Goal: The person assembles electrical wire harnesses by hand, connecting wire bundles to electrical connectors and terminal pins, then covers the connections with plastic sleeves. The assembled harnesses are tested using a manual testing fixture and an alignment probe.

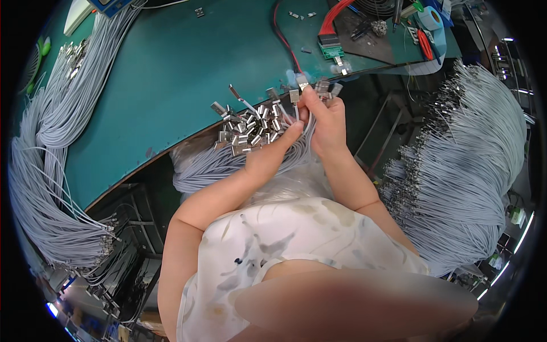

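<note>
The person's left hand point(276, 145) is reaching in from the lower left, and its grip is closing thumb against fingers on a grey cable point(296, 113), whose metal plug point(294, 96) is pointing up just past the thumb. The right hand point(329, 122) is working right beside it; its grip is pinching a silver connector point(303, 84) between thumb and fingers at the near edge of the green counter point(142, 102). That connector is meeting the end of a black-and-red lead point(289, 48) (whether it is fully seated, I cannot tell).

A cluster of silver plugs point(250, 128) is fanning out to the left of the hands, and its grey cables point(211, 171) are hanging over clear plastic point(299, 183) near the lap. Farther back, a green circuit board point(332, 52) is lying on the counter, joined to a red ribbon of wires point(333, 20), while a red-handled tool point(424, 45) is resting toward the right corner. One big grey bundle point(71, 122) is draping over the counter's left end, and another thick stack of cables point(461, 176) is curving down at the right, apart from the right arm.
</note>
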`<state>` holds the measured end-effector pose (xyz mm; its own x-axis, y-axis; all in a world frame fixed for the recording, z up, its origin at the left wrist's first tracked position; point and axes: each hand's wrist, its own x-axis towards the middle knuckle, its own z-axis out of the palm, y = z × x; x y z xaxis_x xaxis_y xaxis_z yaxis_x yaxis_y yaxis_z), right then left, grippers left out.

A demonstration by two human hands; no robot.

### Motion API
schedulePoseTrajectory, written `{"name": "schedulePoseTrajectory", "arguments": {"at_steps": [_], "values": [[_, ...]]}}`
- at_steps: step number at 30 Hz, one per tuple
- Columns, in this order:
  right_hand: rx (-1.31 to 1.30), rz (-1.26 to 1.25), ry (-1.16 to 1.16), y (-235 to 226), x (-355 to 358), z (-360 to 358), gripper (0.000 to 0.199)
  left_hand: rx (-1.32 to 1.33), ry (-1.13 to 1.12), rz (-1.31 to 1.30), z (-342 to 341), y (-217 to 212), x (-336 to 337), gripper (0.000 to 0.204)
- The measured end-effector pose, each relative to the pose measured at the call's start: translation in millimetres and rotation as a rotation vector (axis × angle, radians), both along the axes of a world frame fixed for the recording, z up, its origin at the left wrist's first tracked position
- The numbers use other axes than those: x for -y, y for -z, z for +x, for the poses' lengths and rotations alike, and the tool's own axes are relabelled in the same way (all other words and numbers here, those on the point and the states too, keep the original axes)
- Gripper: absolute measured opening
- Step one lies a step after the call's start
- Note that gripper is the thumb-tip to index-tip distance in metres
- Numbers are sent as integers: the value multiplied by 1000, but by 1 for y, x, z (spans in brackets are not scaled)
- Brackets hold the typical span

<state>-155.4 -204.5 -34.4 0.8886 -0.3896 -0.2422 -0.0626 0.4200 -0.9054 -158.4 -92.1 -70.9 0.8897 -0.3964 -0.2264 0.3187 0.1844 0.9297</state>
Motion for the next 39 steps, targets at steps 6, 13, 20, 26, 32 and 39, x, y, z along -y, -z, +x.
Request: {"name": "schedulePoseTrajectory", "arguments": {"at_steps": [6,13,20,26,32,39], "values": [[-42,-62,-40,1,-3,-4,14,-109,-4,-46,2,-10,1,17],[-78,-16,28,7,7,-6,18,134,54,-59,-2,-1,-3,21],[-8,97,37,5,5,2,18,18,15,-37,1,-5,-1,19],[-66,-38,-139,-3,4,4,16,-37,96,-11,4,-11,-2,25],[-68,-1,-69,3,9,-10,15,108,177,-222,5,7,-5,30],[-13,17,29,1,6,-1,16,-29,81,-9,4,-7,-4,25]]}}
